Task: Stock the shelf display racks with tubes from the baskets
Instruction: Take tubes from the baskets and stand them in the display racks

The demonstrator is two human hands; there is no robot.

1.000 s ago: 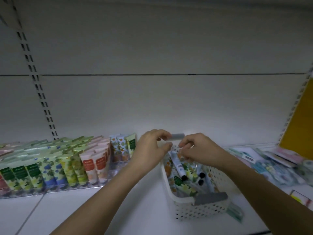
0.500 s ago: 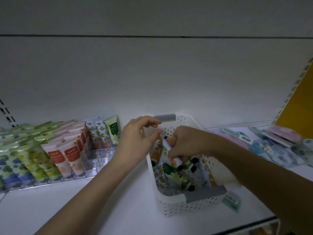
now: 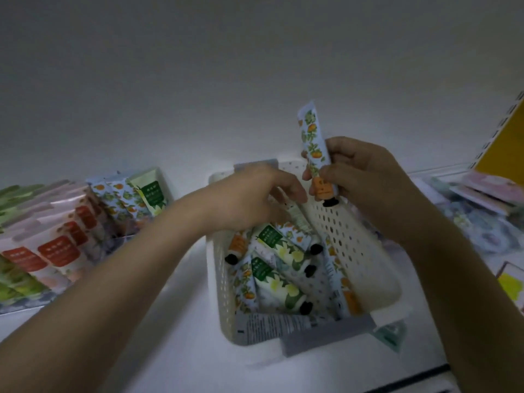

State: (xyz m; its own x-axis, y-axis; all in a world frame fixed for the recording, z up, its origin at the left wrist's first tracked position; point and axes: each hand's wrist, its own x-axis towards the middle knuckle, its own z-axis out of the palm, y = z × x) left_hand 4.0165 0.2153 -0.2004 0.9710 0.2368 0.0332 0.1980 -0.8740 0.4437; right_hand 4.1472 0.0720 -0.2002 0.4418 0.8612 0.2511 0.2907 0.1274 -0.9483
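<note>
A white perforated basket with grey handles sits on the shelf and holds several tubes with black caps. My right hand grips a pale blue tube with an orange fruit print, held upright, cap down, above the basket's far right corner. My left hand reaches into the basket's far end, fingers curled down among the tubes; what they touch is hidden. The display rack at the left holds rows of upright tubes.
Flat packets lie scattered on the shelf at the right, and a yellow panel stands at the far right. A small packet lies at the basket's near right corner. Bare white shelf lies between the rack and the basket.
My right hand has lifted the orange-print tube out of the basket and stood it upright. My left hand has moved from the rim down into the basket. The view has tilted down.
</note>
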